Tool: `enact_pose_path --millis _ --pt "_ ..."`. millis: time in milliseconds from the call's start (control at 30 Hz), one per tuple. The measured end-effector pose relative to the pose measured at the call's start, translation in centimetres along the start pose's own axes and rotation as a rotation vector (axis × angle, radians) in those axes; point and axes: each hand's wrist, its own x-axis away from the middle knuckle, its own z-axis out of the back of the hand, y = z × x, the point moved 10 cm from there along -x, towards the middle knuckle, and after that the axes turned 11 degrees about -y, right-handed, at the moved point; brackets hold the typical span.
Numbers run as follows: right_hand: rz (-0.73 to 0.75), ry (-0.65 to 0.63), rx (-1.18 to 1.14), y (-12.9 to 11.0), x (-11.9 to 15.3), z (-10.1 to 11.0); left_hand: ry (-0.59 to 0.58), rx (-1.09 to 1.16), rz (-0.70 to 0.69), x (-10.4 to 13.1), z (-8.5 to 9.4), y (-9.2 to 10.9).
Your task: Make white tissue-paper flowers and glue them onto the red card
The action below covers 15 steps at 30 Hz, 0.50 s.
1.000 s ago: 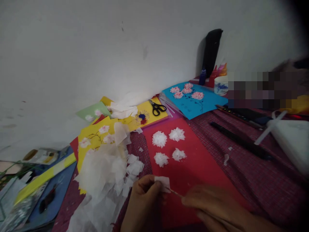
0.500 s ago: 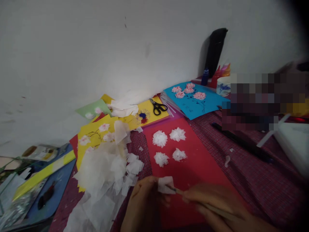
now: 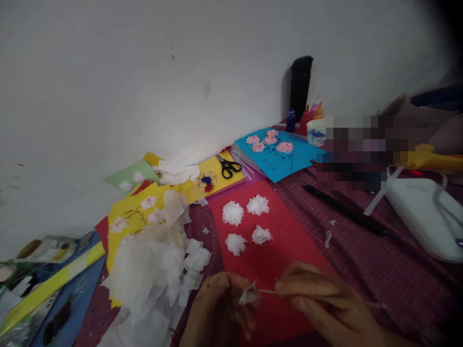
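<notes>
Over the lower part of a red sheet of paper (image 3: 285, 274), my left hand (image 3: 220, 303) pinches a small piece of white tissue paper (image 3: 249, 294). The piece is bunched around the end of a thin pale stick (image 3: 267, 291), hiding its tip. My right hand (image 3: 318, 299) is closed on that stick, which lies nearly level and points left. Farther up the red sheet sit several fluffy white tissue flowers (image 3: 233, 213). Left of my left hand are a heap of white tissue sheets (image 3: 144, 274) and small cut tissue squares (image 3: 197, 253).
Black-handled scissors (image 3: 229, 167) lie on yellow paper behind the red sheet. Blue paper (image 3: 275, 166) with pink flowers is at the back. A patterned cup (image 3: 316, 133) and paint bottles (image 3: 306, 120) stand behind it. A dark pen (image 3: 343, 209) and white device (image 3: 423, 212) are at right.
The tissue piece, flat against the stick's tip before, is now folded up around it. My right hand has turned the stick more level. The view has shifted slightly right.
</notes>
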Motion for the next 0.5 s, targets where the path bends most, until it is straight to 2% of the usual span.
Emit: enact_pose_path --millis 100,200,267,367,433,500 --pt "0.022 -0.032 -0.02 -0.5 -0.6 0.0 -0.064 0.044 0.08 -0.4 -0.6 -0.9" --pt "0.005 -0.032 0.001 -0.8 -1.0 0.2 0.016 -0.005 0.046 -0.8 0.7 -1.4" --pt "-0.062 -0.025 -0.005 -0.2 -0.8 0.0 0.081 -0.077 -0.017 -0.9 1.5 -1.3" --pt "-0.239 -0.01 -0.092 2.1 0.4 -0.8 0.135 -0.296 -0.132 -1.0 1.8 0.1" --pt "-0.35 -0.035 -0.185 3.7 1.2 -1.7 0.149 -0.486 -0.22 -0.7 1.2 1.6" --pt "-0.377 -0.063 -0.245 4.3 1.3 -2.1 0.16 -0.646 -0.32 0.0 0.3 3.1"
